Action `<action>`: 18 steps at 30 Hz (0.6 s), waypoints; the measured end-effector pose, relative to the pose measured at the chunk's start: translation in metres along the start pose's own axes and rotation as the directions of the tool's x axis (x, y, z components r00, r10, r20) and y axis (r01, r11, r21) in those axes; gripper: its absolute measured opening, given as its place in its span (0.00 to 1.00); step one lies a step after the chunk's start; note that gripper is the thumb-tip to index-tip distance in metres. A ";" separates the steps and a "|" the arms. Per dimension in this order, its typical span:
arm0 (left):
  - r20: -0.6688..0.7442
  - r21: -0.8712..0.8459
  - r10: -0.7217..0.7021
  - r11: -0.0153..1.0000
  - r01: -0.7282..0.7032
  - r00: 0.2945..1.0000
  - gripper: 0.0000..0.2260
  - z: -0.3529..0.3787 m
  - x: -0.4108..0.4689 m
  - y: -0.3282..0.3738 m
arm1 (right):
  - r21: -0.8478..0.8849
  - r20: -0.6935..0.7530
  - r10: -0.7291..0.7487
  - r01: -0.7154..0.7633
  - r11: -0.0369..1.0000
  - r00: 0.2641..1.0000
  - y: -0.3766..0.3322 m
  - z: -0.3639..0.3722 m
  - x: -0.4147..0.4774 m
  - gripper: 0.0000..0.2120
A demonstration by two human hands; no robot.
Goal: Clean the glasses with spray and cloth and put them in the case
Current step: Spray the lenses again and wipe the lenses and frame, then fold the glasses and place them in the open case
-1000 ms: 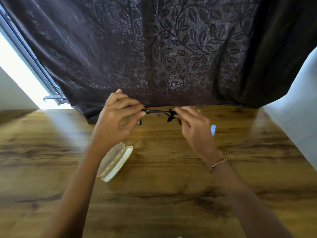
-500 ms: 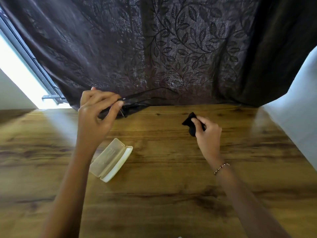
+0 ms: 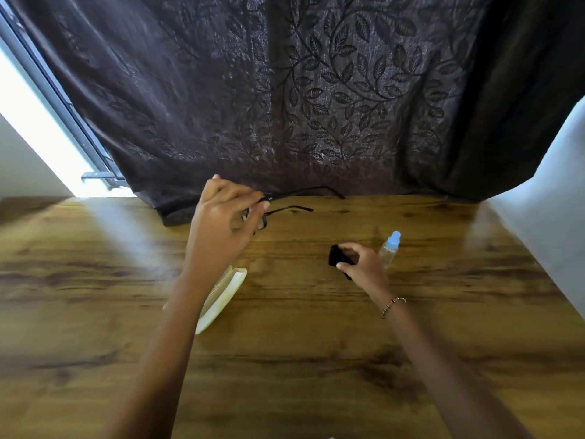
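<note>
Over the far side of the wooden table (image 3: 316, 343), close to the dark leaf-patterned curtain (image 3: 316, 106), the left hand (image 3: 221, 223) is holding the glasses (image 3: 285, 210) up off the surface. Its fingers and thumb are curling round the frame front at one corner, and both temples are sticking out open towards the right. Nearer the middle, the right hand (image 3: 364, 264) is pinching the black cloth (image 3: 335, 256), bunched between thumb and fingertips, just beside the spray bottle (image 3: 391, 248) with its blue cap, which is standing on the table untouched. The cream case (image 3: 228, 289) is lying on the table under the left wrist, its two halves looking open, though the forearm is covering part of it. I'm reading these glasses as light and thin-framed, stiff at the front but easy to bend at the hinges, with lenses that are going to smear under a fingertip, so the frame edge or bridge is looking like the place to hold, never the lens faces. That cloth is looking soft and floppy; the bottle small, light and easy to tip. Counting up: one pair of glasses, one cloth, one spray bottle, one case, two hands, and one beaded bracelet (image 3: 394, 305) sitting on the right wrist.
</note>
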State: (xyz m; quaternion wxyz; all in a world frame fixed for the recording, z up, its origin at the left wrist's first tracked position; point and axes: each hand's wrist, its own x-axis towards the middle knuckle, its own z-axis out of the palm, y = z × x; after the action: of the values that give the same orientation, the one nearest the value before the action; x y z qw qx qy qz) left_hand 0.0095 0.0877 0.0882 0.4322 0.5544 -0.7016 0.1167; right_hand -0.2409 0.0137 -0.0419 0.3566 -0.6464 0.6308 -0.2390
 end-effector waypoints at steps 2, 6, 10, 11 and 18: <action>-0.005 0.004 -0.012 1.000 0.012 1.000 0.10 0.006 -0.002 0.002 | -0.082 -0.033 -0.037 0.034 0.996 0.999 -0.003 -0.002 -0.005 0.20; 0.014 0.042 -0.012 0.999 0.011 1.000 0.10 0.019 -0.004 0.008 | 0.110 -0.153 -0.167 0.184 0.977 0.974 -0.035 -0.006 -0.025 0.10; 0.118 0.130 0.069 0.988 -0.084 0.991 0.09 0.034 -0.009 0.019 | 0.481 -0.118 -0.166 0.203 0.853 0.979 -0.084 -0.010 -0.044 0.13; 0.130 0.174 0.090 0.978 -0.112 0.987 0.09 0.037 -0.012 0.022 | 0.552 -0.094 -0.128 0.159 0.819 0.987 -0.095 -0.012 -0.045 0.15; 0.040 0.369 0.296 0.883 -0.289 0.954 0.05 0.055 -0.026 0.039 | 0.685 0.017 -0.008 -0.006 0.728 1.000 -0.118 -0.020 -0.045 0.08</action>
State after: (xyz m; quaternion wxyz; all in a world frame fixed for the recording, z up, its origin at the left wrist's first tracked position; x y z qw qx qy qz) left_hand -0.0504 0.0840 0.0480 0.3031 0.5127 -0.7386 0.3157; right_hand -0.1846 0.0486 0.0669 0.5757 -0.4722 0.4943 -0.4487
